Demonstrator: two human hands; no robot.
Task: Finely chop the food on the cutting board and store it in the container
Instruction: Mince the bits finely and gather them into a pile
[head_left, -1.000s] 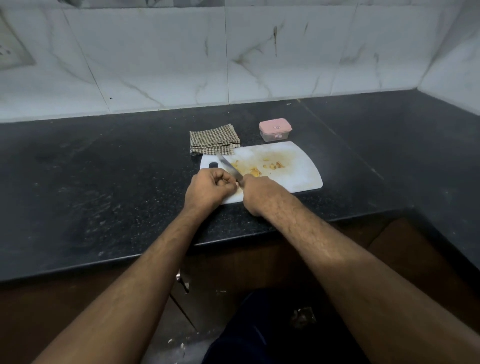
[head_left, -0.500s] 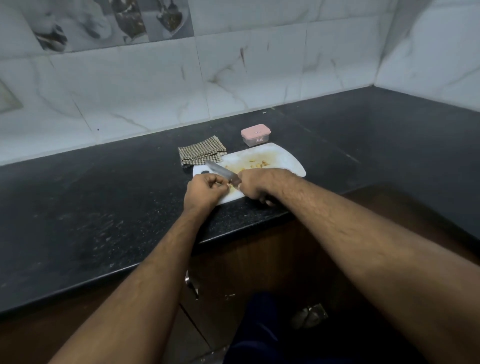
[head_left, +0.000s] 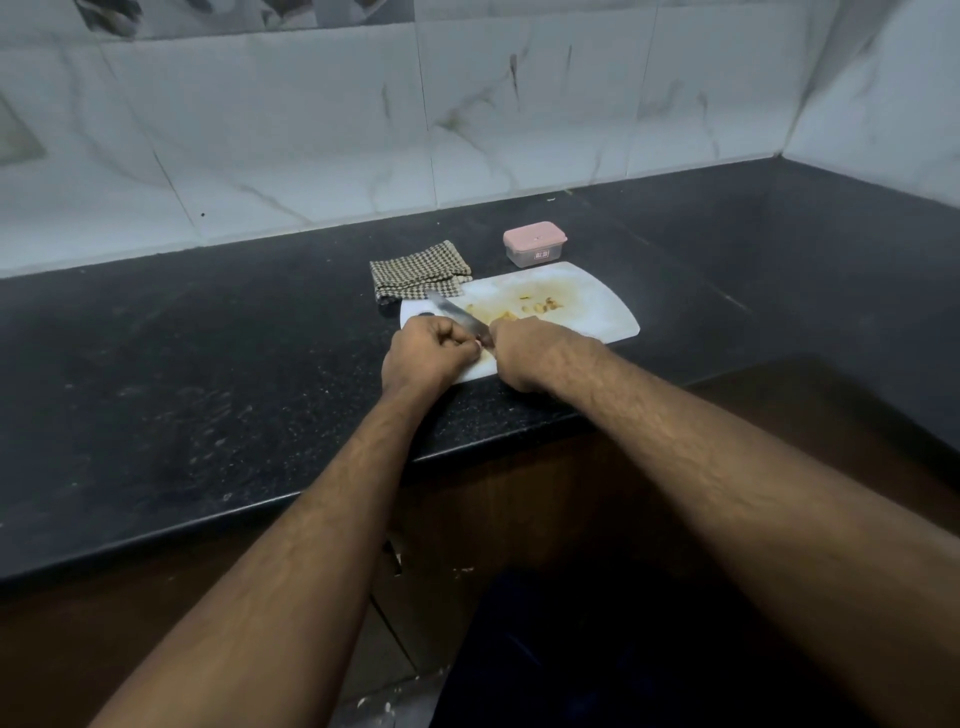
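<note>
A white cutting board (head_left: 587, 312) lies on the black counter with small yellowish chopped food bits (head_left: 541, 306) scattered on its middle. My right hand (head_left: 524, 353) grips the handle of a knife (head_left: 457, 317); the handle is hidden, and the blade points away to the left over the board. My left hand (head_left: 428, 356) is curled right beside the blade's base, fingertips pinching a small piece of food that is mostly hidden. A small clear container (head_left: 534, 244) with its pink lid on stands just behind the board.
A folded checked cloth (head_left: 418, 275) lies at the board's far left corner. The black counter (head_left: 208, 364) runs left and wraps round to the right; its front edge is just below my hands. A marble-tiled wall stands behind.
The camera view has shifted. Both hands and the knife stay at the near left end of the board, with the blade angled the same way.
</note>
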